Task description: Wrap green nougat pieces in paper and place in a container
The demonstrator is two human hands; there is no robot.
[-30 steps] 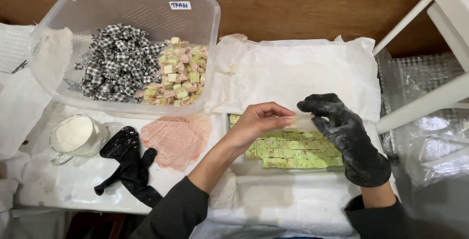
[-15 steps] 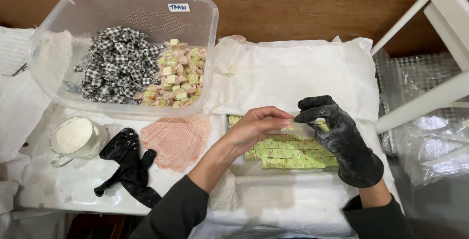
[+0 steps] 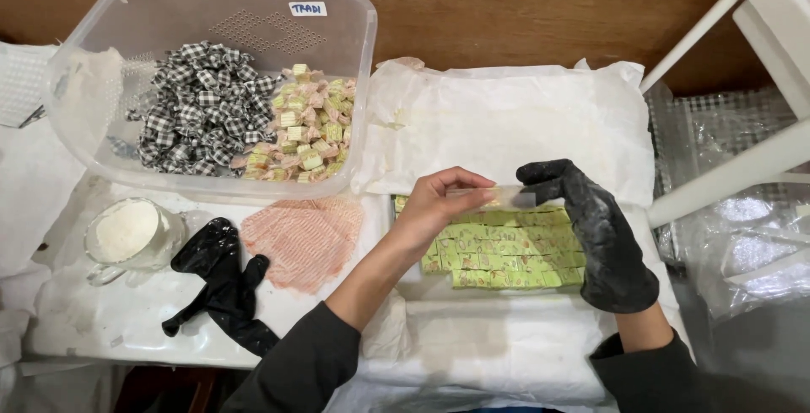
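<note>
almost nothing had shifted over the last second: your two hands stayed together over the slab of green cut pieces (image 3: 506, 248), drifting only slightly, so the work on the small clear wrapper (image 3: 498, 197) was still going on rather than finished.

your bare left hand (image 3: 439, 206) had its fingers curled in, the tips pinched on the left end of that wrapper. your right hand (image 3: 595, 232), in a black glove, was closed on the other end between thumb and forefinger, the remaining fingers loosely bent. whether a piece sat inside the wrapper, you could not tell from this view.

the wrapper hung just above the far edge of the slab, which lay on white paper (image 3: 506, 118). to your left sat the clear tub (image 3: 337, 50) holding checked wrapped pieces (image 3: 198, 118) and unwrapped cubes (image 3: 308, 130), with a spare black glove (image 3: 219, 282), a pink net cloth (image 3: 308, 240) and a cup of white powder (image 3: 126, 232) near it.
</note>
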